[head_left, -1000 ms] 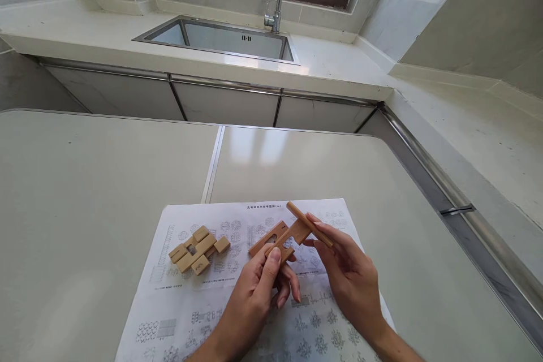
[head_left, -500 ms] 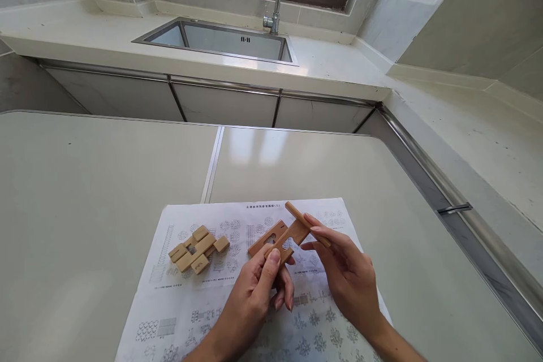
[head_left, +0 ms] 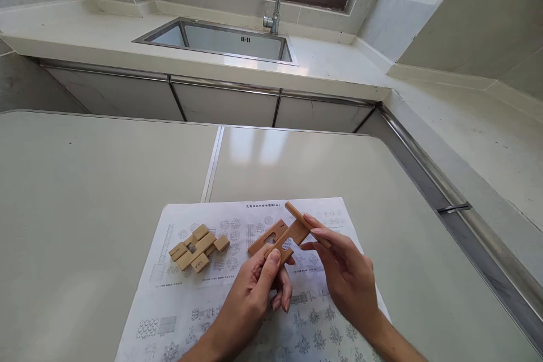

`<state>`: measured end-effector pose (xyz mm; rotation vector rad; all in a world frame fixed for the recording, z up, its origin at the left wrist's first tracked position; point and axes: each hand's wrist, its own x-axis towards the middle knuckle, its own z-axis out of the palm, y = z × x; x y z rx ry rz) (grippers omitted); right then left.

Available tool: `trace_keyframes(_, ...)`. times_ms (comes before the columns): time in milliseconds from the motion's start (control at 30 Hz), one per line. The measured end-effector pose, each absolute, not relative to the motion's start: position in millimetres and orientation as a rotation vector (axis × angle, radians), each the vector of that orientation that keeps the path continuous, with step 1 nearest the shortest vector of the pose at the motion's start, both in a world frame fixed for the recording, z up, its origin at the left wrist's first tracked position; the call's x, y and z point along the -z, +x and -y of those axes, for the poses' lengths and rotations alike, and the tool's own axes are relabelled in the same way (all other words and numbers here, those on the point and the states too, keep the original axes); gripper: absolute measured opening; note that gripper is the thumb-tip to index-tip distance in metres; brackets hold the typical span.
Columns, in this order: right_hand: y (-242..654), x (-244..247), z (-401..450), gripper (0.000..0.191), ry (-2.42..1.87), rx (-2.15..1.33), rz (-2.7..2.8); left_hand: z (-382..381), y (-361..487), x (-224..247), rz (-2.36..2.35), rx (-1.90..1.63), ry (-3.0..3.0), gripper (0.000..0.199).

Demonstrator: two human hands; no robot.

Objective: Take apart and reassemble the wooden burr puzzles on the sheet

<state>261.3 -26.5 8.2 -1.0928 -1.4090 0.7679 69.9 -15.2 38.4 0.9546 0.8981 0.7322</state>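
Between my hands is a notched flat wooden piece (head_left: 298,232), with a thin wooden strip (head_left: 296,212) crossing its upper right end. My left hand (head_left: 255,292) pinches the lower left end of the notched piece between thumb and fingers. The fingers of my right hand (head_left: 343,263) are closed on the lower part of the strip. Just behind my left fingertips, a reddish wooden piece with a cut-out (head_left: 268,236) lies on the printed sheet (head_left: 237,317). To the left on the sheet sits a cluster of interlocked light wooden blocks (head_left: 197,248).
The sheet, printed with small diagrams, lies on a pale table (head_left: 97,181) with a seam running away from me. Beyond the table are a counter (head_left: 339,68), a sink (head_left: 229,39) and a faucet (head_left: 275,11) below a window.
Both hands keep almost the same pose and grip. The lower fingers of my left hand have shifted very slightly.
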Motion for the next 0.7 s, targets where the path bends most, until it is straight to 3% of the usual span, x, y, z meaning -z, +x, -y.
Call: trace_keyframes(700,260,5,28,0.045,-1.099,-0.491,1.566,14,74,-34,-0.841,-0.766,0.918,0.045)
